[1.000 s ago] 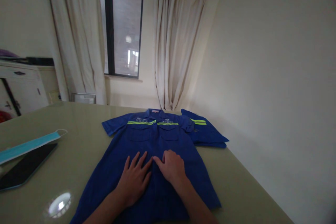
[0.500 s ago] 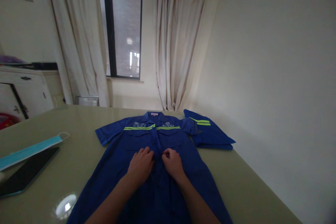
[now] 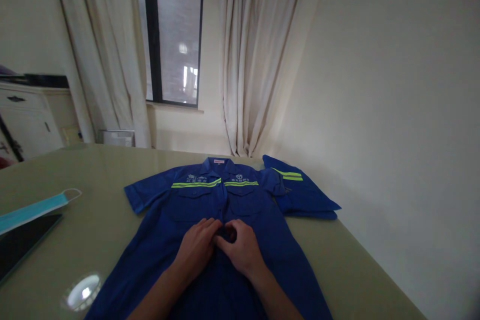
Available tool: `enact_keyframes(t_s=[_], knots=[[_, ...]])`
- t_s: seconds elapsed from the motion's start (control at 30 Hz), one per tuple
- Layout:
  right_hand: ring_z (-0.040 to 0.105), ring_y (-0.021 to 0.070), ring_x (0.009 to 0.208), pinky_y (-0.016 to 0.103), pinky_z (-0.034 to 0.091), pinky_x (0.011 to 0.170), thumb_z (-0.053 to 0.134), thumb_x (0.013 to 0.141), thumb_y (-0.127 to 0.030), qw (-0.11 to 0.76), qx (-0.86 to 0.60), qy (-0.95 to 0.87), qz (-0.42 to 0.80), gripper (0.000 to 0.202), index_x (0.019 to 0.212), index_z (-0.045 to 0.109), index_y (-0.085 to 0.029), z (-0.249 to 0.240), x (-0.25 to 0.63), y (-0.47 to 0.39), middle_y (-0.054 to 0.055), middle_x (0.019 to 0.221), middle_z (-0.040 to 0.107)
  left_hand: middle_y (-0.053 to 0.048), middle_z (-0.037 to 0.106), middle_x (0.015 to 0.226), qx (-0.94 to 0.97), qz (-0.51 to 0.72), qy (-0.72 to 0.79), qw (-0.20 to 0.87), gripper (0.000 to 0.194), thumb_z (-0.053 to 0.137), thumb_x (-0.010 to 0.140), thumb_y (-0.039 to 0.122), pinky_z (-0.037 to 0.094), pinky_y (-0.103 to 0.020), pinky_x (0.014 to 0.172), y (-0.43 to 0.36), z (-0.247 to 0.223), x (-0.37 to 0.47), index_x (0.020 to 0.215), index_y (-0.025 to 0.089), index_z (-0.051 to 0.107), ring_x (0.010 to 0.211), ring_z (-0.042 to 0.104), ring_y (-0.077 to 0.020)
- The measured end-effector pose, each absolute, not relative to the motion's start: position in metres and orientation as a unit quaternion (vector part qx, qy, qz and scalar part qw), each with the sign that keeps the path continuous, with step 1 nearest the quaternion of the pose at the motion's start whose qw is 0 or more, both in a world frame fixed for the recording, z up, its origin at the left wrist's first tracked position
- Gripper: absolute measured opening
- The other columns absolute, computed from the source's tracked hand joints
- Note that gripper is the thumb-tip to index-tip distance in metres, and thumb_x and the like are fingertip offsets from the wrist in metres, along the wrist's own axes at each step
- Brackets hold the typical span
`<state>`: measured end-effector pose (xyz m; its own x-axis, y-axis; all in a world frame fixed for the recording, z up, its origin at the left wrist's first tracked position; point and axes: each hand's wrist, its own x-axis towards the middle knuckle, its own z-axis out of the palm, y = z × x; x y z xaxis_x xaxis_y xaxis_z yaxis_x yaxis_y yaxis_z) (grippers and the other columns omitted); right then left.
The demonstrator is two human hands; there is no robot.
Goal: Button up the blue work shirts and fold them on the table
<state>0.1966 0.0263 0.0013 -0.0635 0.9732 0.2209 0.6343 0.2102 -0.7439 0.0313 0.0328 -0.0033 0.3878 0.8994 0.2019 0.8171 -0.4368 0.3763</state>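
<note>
A blue short-sleeved work shirt (image 3: 202, 205) lies face up in front of me, its collar pointing at the window. Yellow-green reflective stripes cross its chest, with pale lettering above. My left hand (image 3: 197, 246) is closed on the front placket at mid-shirt. Right beside it, my right hand (image 3: 242, 247) pinches the same edge with curled thumb and fingers. The two hands meet at the fingertips; any button between them is hidden.
A folded blue garment (image 3: 307, 195) with a reflective stripe lies at the back right, by the wall. To the left are a light-blue face mask (image 3: 33, 212) and a dark phone-like slab (image 3: 26, 245) on the glossy table (image 3: 101, 180). Curtains and a window stand behind.
My hands have come together at the placket; they were slightly apart before. The right hand has moved left to meet the left one. The view has shifted a little.
</note>
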Motion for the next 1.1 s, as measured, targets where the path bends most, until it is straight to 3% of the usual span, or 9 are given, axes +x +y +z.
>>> enact_keyframes(t_s=[0.2,0.33,0.43,0.53,0.6,0.87,1.0,1.1], knots=[[0.062,0.0168,0.067,0.025,0.041,0.063,0.059,0.077,-0.015,0.386,-0.575,-0.675,0.253,0.017,0.079,0.075,-0.018,0.001,0.204,0.033,0.001,0.07,0.069,-0.004,0.066,0.102,0.826,0.247,0.5,0.078,0.021,0.042,0.102,0.017,0.047,-0.035,0.092,0.033,-0.005,0.035,0.101,0.024,0.062,0.097,0.06,-0.0219],[0.062,0.017,0.07,0.025,0.042,0.065,0.062,0.081,-0.024,0.412,-0.559,-0.675,0.247,0.015,0.075,0.074,-0.018,0.006,0.204,0.031,0.002,0.072,0.069,-0.004,0.066,0.098,0.835,0.263,0.479,0.06,0.02,0.045,0.1,0.015,0.047,-0.036,0.09,0.03,-0.003,0.036,0.097,0.023,0.063,0.094,0.059,-0.0224],[0.063,0.0171,0.069,0.025,0.044,0.063,0.053,0.091,-0.032,0.415,-0.534,-0.676,0.292,0.033,0.069,0.072,-0.019,0.008,0.203,0.029,0.003,0.07,0.069,-0.004,0.067,0.097,0.834,0.262,0.481,0.062,0.022,0.043,0.1,0.014,0.047,-0.035,0.088,0.029,0.0,0.036,0.097,0.023,0.063,0.094,0.06,-0.0224],[0.065,0.0175,0.063,0.024,0.046,0.057,0.05,0.092,-0.033,0.413,-0.522,-0.636,0.39,0.031,0.082,0.076,-0.018,0.004,0.204,0.031,0.002,0.067,0.07,-0.005,0.068,0.096,0.829,0.245,0.496,0.081,0.025,0.039,0.101,0.016,0.047,-0.035,0.089,0.029,0.0,0.036,0.1,0.024,0.063,0.094,0.062,-0.023],[0.065,0.0178,0.062,0.024,0.047,0.055,0.057,0.087,-0.03,0.417,-0.527,-0.626,0.396,0.024,0.09,0.077,-0.018,0.0,0.204,0.032,0.002,0.069,0.071,-0.005,0.069,0.097,0.826,0.25,0.495,0.104,0.026,0.038,0.101,0.017,0.047,-0.035,0.088,0.03,-0.002,0.036,0.1,0.024,0.063,0.095,0.063,-0.0231],[0.068,0.0196,0.079,0.028,0.05,0.076,0.063,0.085,-0.015,0.415,-0.544,-0.691,0.231,0.016,0.084,0.078,-0.021,0.002,0.2,0.03,0.004,0.083,0.072,-0.003,0.073,0.092,0.735,0.386,0.473,0.295,0.021,0.044,0.095,0.024,0.049,-0.031,0.08,0.04,-0.01,0.033,0.094,0.023,0.065,0.087,0.068,-0.0207],[0.067,0.0182,0.077,0.026,0.048,0.073,0.064,0.086,-0.013,0.405,-0.55,-0.7,0.208,0.014,0.082,0.076,-0.02,0.005,0.198,0.028,0.004,0.083,0.07,-0.004,0.075,0.091,0.677,0.427,0.468,0.374,0.024,0.053,0.093,0.04,0.05,-0.031,0.078,0.045,-0.013,0.033,0.096,0.021,0.067,0.085,0.069,-0.0216],[0.066,0.0177,0.079,0.026,0.048,0.075,0.064,0.088,-0.012,0.417,-0.537,-0.705,0.201,0.015,0.084,0.076,-0.021,0.006,0.199,0.028,0.004,0.087,0.07,-0.004,0.075,0.086,0.642,0.438,0.465,0.423,0.032,0.066,0.084,0.049,0.051,-0.031,0.075,0.051,-0.017,0.033,0.095,0.019,0.067,0.081,0.069,-0.0218]])
